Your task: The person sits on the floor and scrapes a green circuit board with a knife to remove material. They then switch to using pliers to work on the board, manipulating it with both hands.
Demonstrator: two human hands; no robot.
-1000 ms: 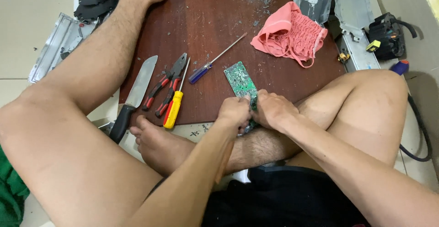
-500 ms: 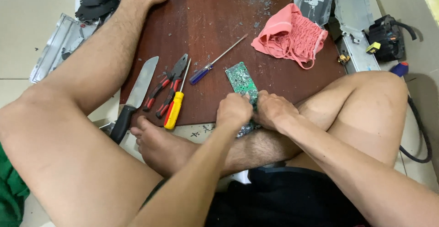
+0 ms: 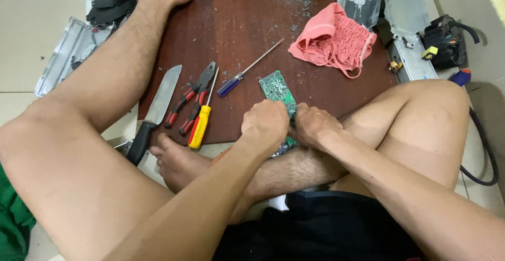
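Now green circuit board [image 3: 277,88] gripped between left hand [image 3: 266,125], right hand [image 3: 311,126].

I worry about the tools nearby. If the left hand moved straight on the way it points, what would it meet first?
Probably only the green circuit board that the left hand already grips; beyond lies bare brown board. Depth is unclear.

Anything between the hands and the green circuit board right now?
Nothing visible. The left hand and right hand both already grip the near end of the green circuit board, whose far end lies bare on the brown board. The blue-handled screwdriver lies off to the side, apart from it.
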